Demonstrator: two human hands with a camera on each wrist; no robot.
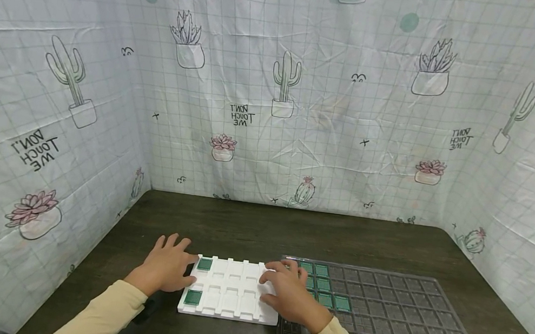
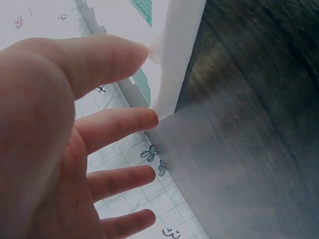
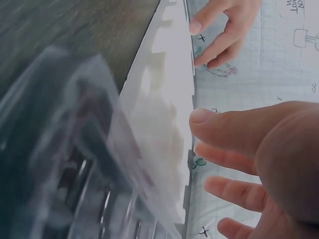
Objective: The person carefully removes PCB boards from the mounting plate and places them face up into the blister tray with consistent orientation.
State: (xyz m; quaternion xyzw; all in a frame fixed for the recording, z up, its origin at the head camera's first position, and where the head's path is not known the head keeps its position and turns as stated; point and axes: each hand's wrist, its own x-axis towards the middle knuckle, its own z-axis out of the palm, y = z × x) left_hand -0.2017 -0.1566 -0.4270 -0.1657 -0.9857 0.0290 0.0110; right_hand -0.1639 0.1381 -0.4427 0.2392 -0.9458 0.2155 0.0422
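A white tray point(image 1: 215, 312) with rows of square pockets lies flat on the table. Two green square circuit-board-like pieces point(image 1: 193, 297) sit in its left column, one at the back and one at the front. At the tray's left edge is my left hand point(image 1: 161, 267), fingers spread; in the left wrist view its thumb and index fingertip touch the tray's side wall point(image 2: 175, 55). My right hand point(image 1: 294, 295) hovers at the tray's right end, fingers loosely bent and nothing held. In the right wrist view its thumb point(image 3: 224, 129) appears just above the tray; contact is unclear.
Right of the white tray, a large clear plastic tray point(image 1: 397, 327) with many compartments holds several green pieces point(image 1: 342, 304) at its left side. Its edge meets or nearly meets the white tray. Patterned cloth point(image 1: 279, 152) walls enclose the dark wooden table point(image 1: 241, 227).
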